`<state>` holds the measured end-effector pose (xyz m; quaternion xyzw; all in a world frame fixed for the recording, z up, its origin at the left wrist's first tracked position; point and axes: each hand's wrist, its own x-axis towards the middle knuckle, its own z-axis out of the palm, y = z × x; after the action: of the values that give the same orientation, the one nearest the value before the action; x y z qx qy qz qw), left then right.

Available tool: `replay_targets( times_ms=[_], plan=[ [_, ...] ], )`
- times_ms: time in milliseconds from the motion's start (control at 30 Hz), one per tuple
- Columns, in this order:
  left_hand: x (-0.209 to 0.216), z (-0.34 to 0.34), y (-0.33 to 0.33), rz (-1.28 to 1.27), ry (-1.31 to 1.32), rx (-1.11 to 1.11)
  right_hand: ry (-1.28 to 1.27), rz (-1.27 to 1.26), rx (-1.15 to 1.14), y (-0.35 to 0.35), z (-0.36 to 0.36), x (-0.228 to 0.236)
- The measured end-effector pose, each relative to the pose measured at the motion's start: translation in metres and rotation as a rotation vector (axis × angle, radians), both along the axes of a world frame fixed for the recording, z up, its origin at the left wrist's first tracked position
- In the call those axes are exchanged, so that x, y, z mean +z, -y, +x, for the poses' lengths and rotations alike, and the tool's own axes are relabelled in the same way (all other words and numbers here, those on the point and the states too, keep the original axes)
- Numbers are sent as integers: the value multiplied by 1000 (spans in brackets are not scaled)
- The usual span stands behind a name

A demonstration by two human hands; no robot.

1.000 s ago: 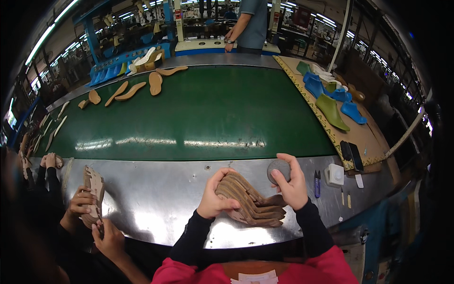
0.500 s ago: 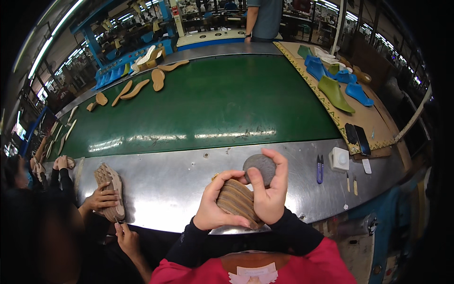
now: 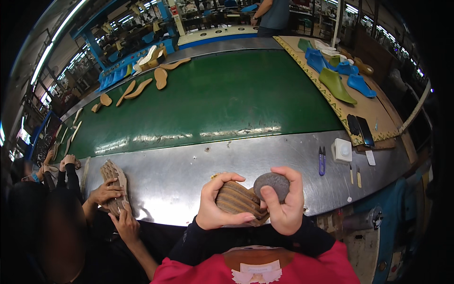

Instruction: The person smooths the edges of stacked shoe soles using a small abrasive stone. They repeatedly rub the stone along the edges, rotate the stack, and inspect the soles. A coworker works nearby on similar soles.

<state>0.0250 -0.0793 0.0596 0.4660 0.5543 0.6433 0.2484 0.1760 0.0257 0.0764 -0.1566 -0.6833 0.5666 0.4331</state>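
Note:
My left hand (image 3: pixel 212 204) is wrapped round a bundle of brown, ridged shoe soles (image 3: pixel 239 201), thumb on the near side and fingers over the far side. My right hand (image 3: pixel 289 213) grips a round grey stone-like block (image 3: pixel 273 186), with the thumb pressed on its face. The block is at the right end of the bundle; whether they touch I cannot tell. Both hands are above the near edge of the metal tabletop (image 3: pixel 175 175). The lower part of the bundle is partly hidden.
A co-worker's hands (image 3: pixel 106 193) hold a similar sole bundle (image 3: pixel 109 168) at left. Beyond the metal runs a green belt (image 3: pixel 208 99) with loose soles (image 3: pixel 161 78). To the right are purple snips (image 3: pixel 322 162), a white box (image 3: pixel 341 151), small knives (image 3: pixel 358 177), a phone (image 3: pixel 365 131) and shoe lasts (image 3: pixel 336 86).
My right hand has moved rightward and slightly down with the grey block, away from the top of the bundle. The co-worker's lower hand has risen onto their bundle.

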Motion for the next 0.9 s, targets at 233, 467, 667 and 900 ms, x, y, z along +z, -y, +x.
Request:
replay_targets(
  times_ms=[233,467,667,900],
  plan=[
    [6,3,-6,64,-98,-14,54,390,-81,4,-10,5],
    [3,-1,-2,44,-241,-62,-11,472,-87,5,-5,18],
    [4,0,-6,85,-244,-107,58,579,45,-4,-7,16],
    [11,-5,-8,77,-287,-104,-14,555,23,-1,0,10]
  ],
)
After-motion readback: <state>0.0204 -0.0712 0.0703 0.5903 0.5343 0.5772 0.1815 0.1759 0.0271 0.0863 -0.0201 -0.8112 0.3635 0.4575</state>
